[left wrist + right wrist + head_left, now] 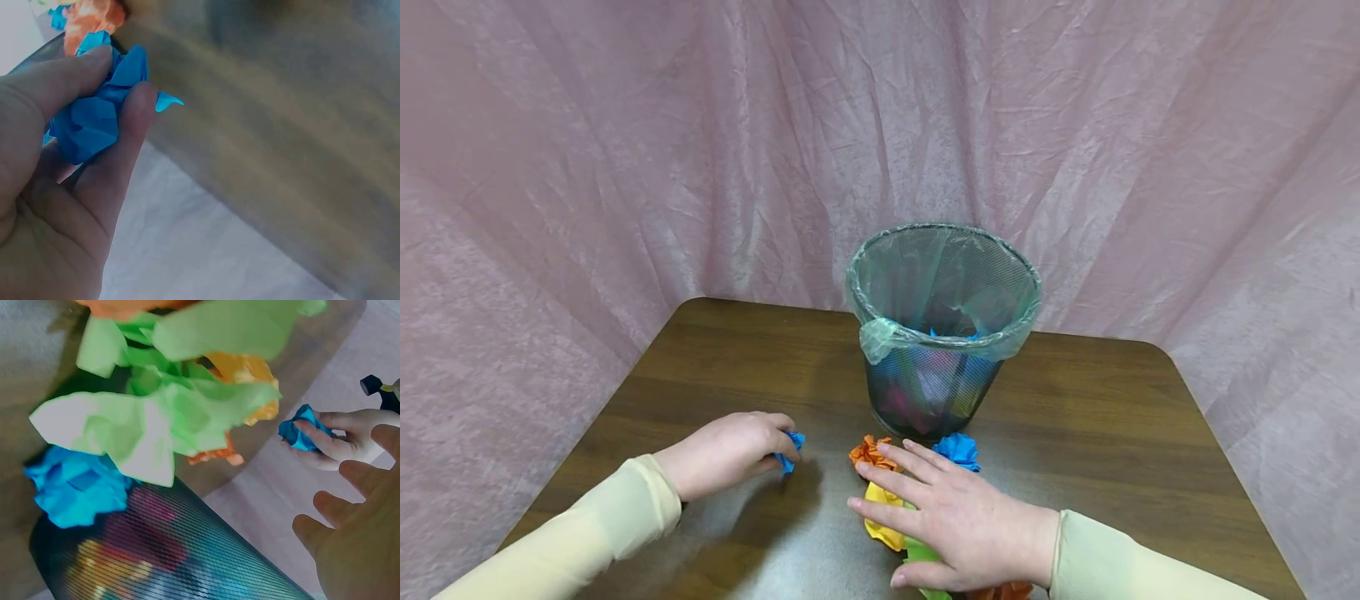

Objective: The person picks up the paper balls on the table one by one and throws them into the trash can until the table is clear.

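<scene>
My left hand (733, 450) pinches a crumpled blue paper ball (94, 119) between thumb and fingers, over the left half of the table. With fingers spread, my right hand (951, 517) hovers palm down over a group of crumpled papers and grips none of them. Around and under it lie an orange paper ball (869, 452), a yellow one (883, 517), a green crumpled paper (181, 412) and a second blue ball (957, 451). A reddish-orange piece (1006, 591) shows below the right wrist, mostly hidden by it.
A black mesh wastebasket (925, 392) with a pale green bag liner (880, 337) stands behind the papers, holding several colored paper balls. The brown wooden table (760, 350) has rounded far corners. Pink curtain fabric (775, 150) hangs behind it and on both sides.
</scene>
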### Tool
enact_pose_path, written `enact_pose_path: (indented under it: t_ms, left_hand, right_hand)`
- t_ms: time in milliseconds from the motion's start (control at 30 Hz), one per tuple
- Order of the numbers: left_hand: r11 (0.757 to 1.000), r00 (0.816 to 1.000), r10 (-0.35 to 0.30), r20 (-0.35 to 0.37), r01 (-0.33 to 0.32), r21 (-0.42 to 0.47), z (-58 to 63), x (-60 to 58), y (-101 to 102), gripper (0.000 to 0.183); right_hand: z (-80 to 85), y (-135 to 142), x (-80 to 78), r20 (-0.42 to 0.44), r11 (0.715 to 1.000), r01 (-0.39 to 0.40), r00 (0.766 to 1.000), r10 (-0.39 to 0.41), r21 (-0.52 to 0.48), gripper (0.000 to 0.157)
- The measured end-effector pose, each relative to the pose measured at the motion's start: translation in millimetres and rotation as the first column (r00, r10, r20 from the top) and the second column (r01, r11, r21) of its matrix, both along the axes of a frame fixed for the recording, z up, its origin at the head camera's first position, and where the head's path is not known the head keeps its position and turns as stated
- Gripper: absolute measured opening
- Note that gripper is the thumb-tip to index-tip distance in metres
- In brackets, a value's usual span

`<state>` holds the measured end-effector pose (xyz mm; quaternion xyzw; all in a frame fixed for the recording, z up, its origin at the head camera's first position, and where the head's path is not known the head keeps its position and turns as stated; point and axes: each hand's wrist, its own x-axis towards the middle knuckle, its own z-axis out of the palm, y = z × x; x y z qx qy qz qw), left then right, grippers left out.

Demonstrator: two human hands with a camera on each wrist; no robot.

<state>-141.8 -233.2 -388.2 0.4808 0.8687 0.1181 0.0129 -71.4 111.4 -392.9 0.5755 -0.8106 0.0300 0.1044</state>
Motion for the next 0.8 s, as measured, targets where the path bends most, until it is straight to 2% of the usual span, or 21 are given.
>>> enact_pose_path:
  t_ms: [200,400,600,800]
  left_hand:
    - [0.999,1.0,0.022,-0.001,-0.022,0.037,21.1,-7.9,-1.8,0.022]
    - [0.996,0.998,0.062,0.011,-0.063,0.063,47.6,-14.7,-3.9,0.023]
    - [0.995,0.996,0.081,-0.033,-0.079,0.058,71.4,-19.4,-4.2,0.025]
    - [0.993,0.992,0.099,-0.075,-0.094,0.065,93.4,-21.2,-1.3,0.029]
  right_hand:
    - [18.6,-3.2,-1.9,-0.035,0.999,-0.031,0.999,0.032,0.005,0.076]
    - [45.3,-4.5,-4.3,-0.083,0.998,-0.06,0.995,0.058,-0.019,0.075]
    - [75.1,-3.1,-7.0,-0.086,0.997,-0.055,0.995,0.051,-0.052,0.075]
    - [100.4,-0.1,-10.6,-0.162,0.996,-0.05,0.986,0.038,-0.076,0.075]
